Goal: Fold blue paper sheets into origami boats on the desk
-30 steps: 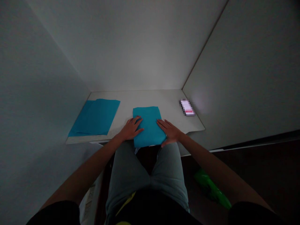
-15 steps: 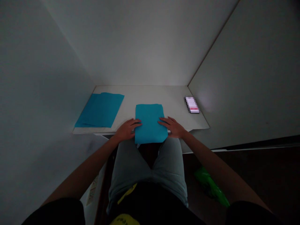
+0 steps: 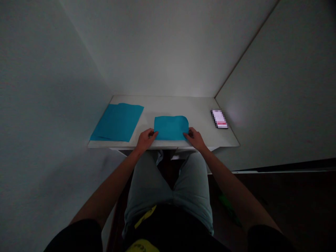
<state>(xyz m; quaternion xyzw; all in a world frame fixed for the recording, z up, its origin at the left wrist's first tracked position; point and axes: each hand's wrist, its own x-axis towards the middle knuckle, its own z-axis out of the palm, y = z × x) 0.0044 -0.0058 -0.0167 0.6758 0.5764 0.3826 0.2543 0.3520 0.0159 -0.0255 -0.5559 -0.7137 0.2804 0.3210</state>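
Teal folded rectangular sheet [image 3: 171, 128] now lies wider than tall; half a second ago it was taller than wide and reached past the front edge of the white tabletop [image 3: 168, 105]. It now rests wholly on the tabletop, just behind that edge. Two hands, the left hand [image 3: 146, 139] and the right hand [image 3: 195, 138], touch its near corners, fingers curled in a narrow hold; whether they pinch it, I cannot tell. Well to the left lies one flat teal sheet pile [image 3: 117, 122], its layer count unclear. To the right is one pixelated, phone-like slab [image 3: 219, 119]. The yellow patch [image 3: 141, 246] on the person's dark clothing carries marks too small to read.
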